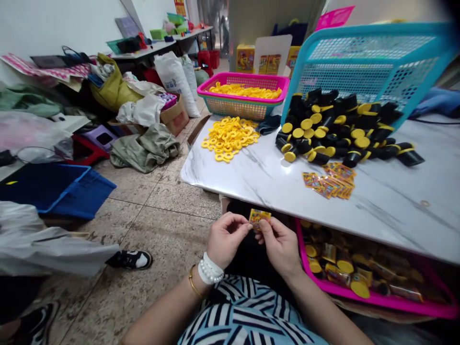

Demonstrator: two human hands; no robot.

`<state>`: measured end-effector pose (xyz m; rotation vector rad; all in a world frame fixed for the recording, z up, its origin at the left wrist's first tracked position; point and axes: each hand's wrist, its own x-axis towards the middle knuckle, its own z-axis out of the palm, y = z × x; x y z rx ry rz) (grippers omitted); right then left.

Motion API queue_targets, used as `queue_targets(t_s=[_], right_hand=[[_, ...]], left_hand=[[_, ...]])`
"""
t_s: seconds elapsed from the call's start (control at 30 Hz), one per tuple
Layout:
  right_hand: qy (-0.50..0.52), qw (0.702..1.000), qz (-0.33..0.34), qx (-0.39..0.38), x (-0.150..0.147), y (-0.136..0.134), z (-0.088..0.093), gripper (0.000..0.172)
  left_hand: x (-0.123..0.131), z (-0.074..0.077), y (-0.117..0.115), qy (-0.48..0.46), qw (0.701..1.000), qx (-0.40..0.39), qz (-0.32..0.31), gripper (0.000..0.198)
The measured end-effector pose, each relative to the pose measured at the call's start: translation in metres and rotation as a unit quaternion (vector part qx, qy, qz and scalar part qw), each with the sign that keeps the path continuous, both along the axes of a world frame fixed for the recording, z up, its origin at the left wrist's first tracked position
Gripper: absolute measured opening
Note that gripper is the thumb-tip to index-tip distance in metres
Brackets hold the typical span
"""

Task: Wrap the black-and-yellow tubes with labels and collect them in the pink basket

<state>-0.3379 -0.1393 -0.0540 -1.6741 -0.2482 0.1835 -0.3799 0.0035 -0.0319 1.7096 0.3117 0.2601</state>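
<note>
A small printed yellow sticker (pixel 260 215) is held over my lap, just off the table edge. My right hand (pixel 282 243) pinches it between thumb and fingers from the right. At its left edge, my left hand (pixel 224 238) has thumb and forefinger pressed together, closed on that corner. More stickers (pixel 330 182) of the same sort lie fanned out on the white marbled table (pixel 251 181). Behind them, black cylinders with yellow ends (pixel 319 127) spill from a tipped blue basket (pixel 359 57). Yellow rings (pixel 230 138) form a heap farther left.
A pink-rimmed basket (pixel 241 108) of yellow parts stands at the table's back. Below the table edge at right, a pink tray (pixel 388 303) holds labelled cylinders. To the left are a blue crate (pixel 81 191), cloths, sacks and another person's shoe (pixel 134 259).
</note>
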Motion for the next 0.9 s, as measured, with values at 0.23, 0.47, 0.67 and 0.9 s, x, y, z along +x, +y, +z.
queue_targets(t_s=[0.23,0.47,0.67,0.9], right_hand=[[0.07,0.997,0.016,0.026,0.01,-0.013,0.001,0.029],[-0.125,0.987,0.056,-0.086,0.007,-0.007,0.005,0.019],[-0.195,0.972,0.054,-0.116,0.0,-0.002,-0.008,0.014],[-0.271,0.947,0.143,-0.098,0.009,0.004,-0.002,0.021]], left_hand=[[-0.002,0.001,0.0,-0.062,0.994,0.084,-0.029,0.009],[0.001,-0.005,0.004,-0.003,0.999,0.034,-0.004,0.017],[-0.006,0.002,0.005,0.009,0.995,-0.06,0.079,0.014],[-0.008,-0.005,0.013,0.087,0.973,-0.208,0.046,0.035]])
